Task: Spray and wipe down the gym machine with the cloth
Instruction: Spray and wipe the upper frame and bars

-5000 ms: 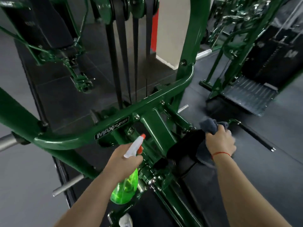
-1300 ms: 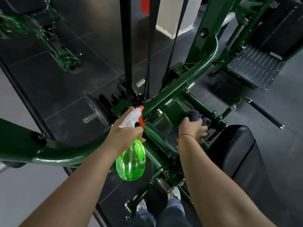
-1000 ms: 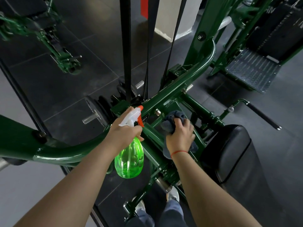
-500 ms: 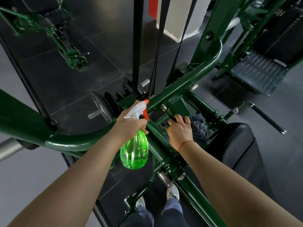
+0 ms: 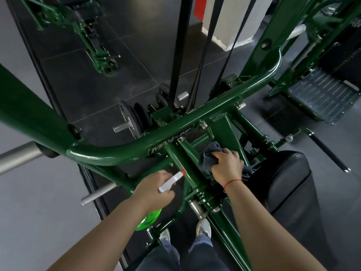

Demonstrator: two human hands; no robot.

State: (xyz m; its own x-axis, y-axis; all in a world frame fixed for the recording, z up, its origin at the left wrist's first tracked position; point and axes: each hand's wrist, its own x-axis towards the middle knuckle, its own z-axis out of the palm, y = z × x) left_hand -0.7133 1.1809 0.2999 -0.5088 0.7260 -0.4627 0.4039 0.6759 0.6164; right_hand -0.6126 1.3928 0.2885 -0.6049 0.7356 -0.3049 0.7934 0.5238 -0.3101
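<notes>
Dark tiled floor [image 5: 136, 45], green gym machine [image 5: 117, 153] on it, white pillar [image 5: 224, 20]

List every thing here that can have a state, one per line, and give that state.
Spray bottle, held in the left hand, nozzle towards the green frame.
Cloth, bunched, held by the right hand against the frame.
Weight plate, loaded on its peg.
Seat pad, untouched by either hand.
Near peg, no plate on it.

A thin red string bracelet [image 5: 233, 181] circles the wrist just behind the right hand [image 5: 226, 166]. Both forearms [image 5: 259, 227] are bare. Dark blue-grey denim trousers [image 5: 203, 255] reach down to pale grey-white sneakers [image 5: 203, 226].
</notes>
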